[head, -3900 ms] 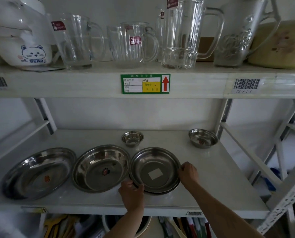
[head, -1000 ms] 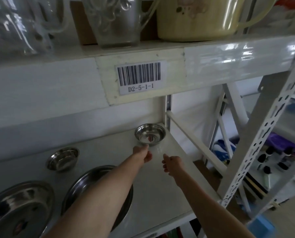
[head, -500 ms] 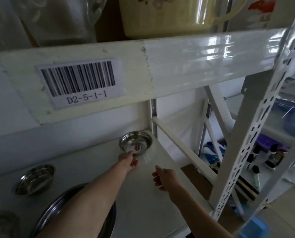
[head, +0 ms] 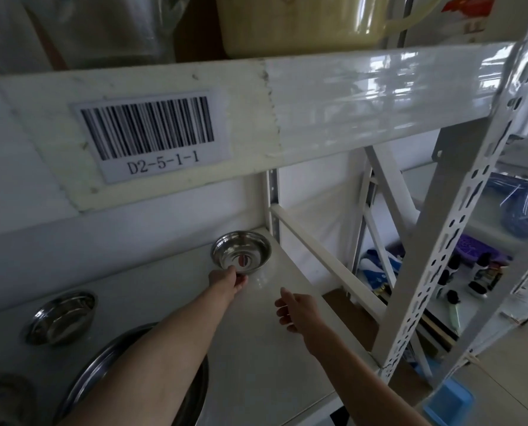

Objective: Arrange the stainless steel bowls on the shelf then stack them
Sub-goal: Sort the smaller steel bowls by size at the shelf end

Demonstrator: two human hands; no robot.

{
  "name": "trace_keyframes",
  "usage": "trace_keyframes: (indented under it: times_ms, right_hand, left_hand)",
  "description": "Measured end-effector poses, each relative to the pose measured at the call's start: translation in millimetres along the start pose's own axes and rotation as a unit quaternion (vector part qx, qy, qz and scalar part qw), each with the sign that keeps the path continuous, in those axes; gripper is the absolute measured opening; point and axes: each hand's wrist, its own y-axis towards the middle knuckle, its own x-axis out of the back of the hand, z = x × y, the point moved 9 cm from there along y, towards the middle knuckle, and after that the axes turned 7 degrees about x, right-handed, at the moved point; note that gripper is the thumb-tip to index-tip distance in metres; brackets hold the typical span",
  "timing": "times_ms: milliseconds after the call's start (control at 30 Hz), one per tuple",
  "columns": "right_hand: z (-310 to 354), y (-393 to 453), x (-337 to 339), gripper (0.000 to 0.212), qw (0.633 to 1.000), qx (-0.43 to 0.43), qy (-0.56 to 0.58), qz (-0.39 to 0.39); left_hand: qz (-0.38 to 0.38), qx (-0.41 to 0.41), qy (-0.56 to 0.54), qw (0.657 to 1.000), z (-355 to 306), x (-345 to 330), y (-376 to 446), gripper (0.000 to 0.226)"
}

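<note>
A small stainless steel bowl (head: 241, 253) sits at the back right corner of the white shelf (head: 269, 358). My left hand (head: 227, 279) reaches to it and pinches its near rim. My right hand (head: 298, 309) hovers a little to the right and nearer, fingers loosely curled, holding nothing. A second small steel bowl (head: 61, 316) rests at the back left. A large steel bowl (head: 192, 395) lies under my left forearm, mostly hidden. Another large bowl (head: 1, 401) shows at the lower left corner.
The upper shelf's front beam (head: 349, 99) with a barcode label (head: 152, 133) hangs low overhead. A diagonal brace (head: 327, 259) and perforated upright (head: 435, 256) bound the shelf on the right. A cream pot (head: 302, 23) stands above. Bottles and a blue bin lie beyond.
My left hand has reached further back and closed on the small bowl's near rim. The view has shifted right and closer. Earlier both hands held the large bowl at the shelf front.
</note>
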Motion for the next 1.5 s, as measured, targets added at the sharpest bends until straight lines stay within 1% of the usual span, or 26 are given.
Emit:
trace_keyframes:
  times_ms: [233,400,500,600,667,733,767,867,933,1000,1067,1133,1267,1500]
  right_hand:
    - [4.6,-9.9,-5.1,0.039,1.000,0.003,-0.014,0.002]
    - [9.1,-16.7,-14.2,0.038,1.000,0.006,-0.027,0.008]
    - [14.2,-21.7,-22.0,0.037,0.999,0.007,-0.033,0.016]
    - [21.1,-26.0,-30.0,0.037,0.999,0.009,-0.038,0.022]
    - [25.3,-29.3,-35.5,0.037,0.998,0.012,-0.047,0.027]
    - [29.2,-32.3,-41.7,0.037,0.998,0.015,-0.055,0.033]
    - [31.0,-33.5,-45.4,0.037,0.998,0.016,-0.058,0.036]
    - [36.6,-37.0,-57.5,0.037,0.997,0.016,-0.066,0.045]
    - [40.8,-40.4,-69.0,0.037,0.996,0.016,-0.065,0.058]
    - [45.8,-44.8,-82.9,0.037,0.995,0.020,-0.065,0.076]
    - [50.4,-48.0,-98.1,0.036,0.993,0.026,-0.065,0.093]
    - [55.4,-50.2,-114.1,0.036,0.991,0.031,-0.069,0.110]
    - [65.0,-52.2,-148.7,0.035,0.987,0.037,-0.084,0.135]
    - [78.2,-50.7,-215.4,0.034,0.981,0.043,-0.094,0.163]
  left_hand:
    - [0.002,0.014,-0.035,0.999,0.8,19.2,-14.0,0.033]
    - [-0.001,0.022,-0.042,0.999,-6.4,27.8,-34.9,0.034]
    - [0.013,0.024,-0.068,0.997,-9.2,33.6,-49.6,0.037]
    - [0.010,0.017,-0.095,0.995,-14.4,43.1,-61.9,0.039]
    - [0.008,0.016,-0.107,0.994,-18.4,51.1,-71.8,0.031]
    - [0.018,0.016,-0.122,0.992,-23.8,57.5,-82.5,0.013]
    - [0.023,0.015,-0.131,0.991,-26.5,61.1,-87.5,0.009]
    - [0.031,0.003,-0.162,0.986,-37.9,75.1,-103.6,0.024]
    - [0.032,-0.007,-0.176,0.984,-46.2,88.6,-113.5,0.027]
    - [0.028,-0.013,-0.188,0.982,-53.4,105.4,-121.4,0.024]
    - [0.030,-0.019,-0.192,0.981,-61.5,121.1,-130.9,0.012]
    - [0.030,-0.025,-0.203,0.978,-67.9,137.0,-142.0,0.007]
    - [0.029,-0.032,-0.220,0.974,-72.5,172.5,-160.6,0.009]
    - [-0.016,-0.084,-0.274,0.958,-84.0,241.8,-187.9,0.007]
